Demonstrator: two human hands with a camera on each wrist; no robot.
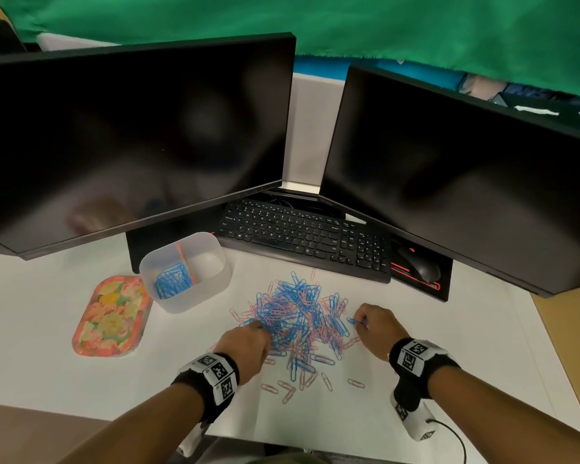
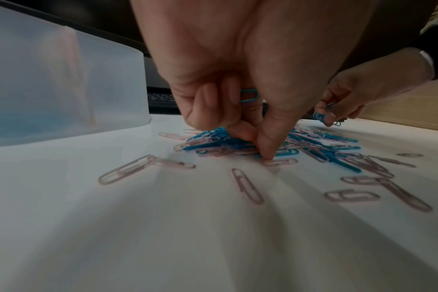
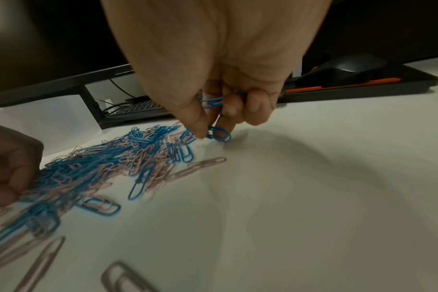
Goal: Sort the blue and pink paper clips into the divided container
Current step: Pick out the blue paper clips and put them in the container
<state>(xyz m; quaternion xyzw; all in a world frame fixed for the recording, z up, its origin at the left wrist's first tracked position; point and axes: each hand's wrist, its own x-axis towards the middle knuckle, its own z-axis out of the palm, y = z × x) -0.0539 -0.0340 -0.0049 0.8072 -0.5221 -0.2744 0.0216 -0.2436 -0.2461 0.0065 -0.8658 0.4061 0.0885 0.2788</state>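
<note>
A mixed pile of blue and pink paper clips (image 1: 298,316) lies on the white desk in front of me. The translucent divided container (image 1: 185,270) stands at the pile's far left, with blue clips (image 1: 173,282) in its left compartment; its right compartment looks empty. My left hand (image 1: 248,343) is at the pile's near left edge, thumb and finger pinching into the clips (image 2: 258,142), with a blue clip (image 2: 249,95) tucked in its curled fingers. My right hand (image 1: 374,326) is at the pile's right edge and pinches a blue clip (image 3: 219,134), with more blue clips (image 3: 211,102) held in its curled fingers.
A floral tray (image 1: 111,318) lies left of the container. A black keyboard (image 1: 307,236) and a mouse (image 1: 419,266) sit behind the pile, under two dark monitors (image 1: 131,139). Loose pink clips (image 1: 288,386) are scattered near the desk's front.
</note>
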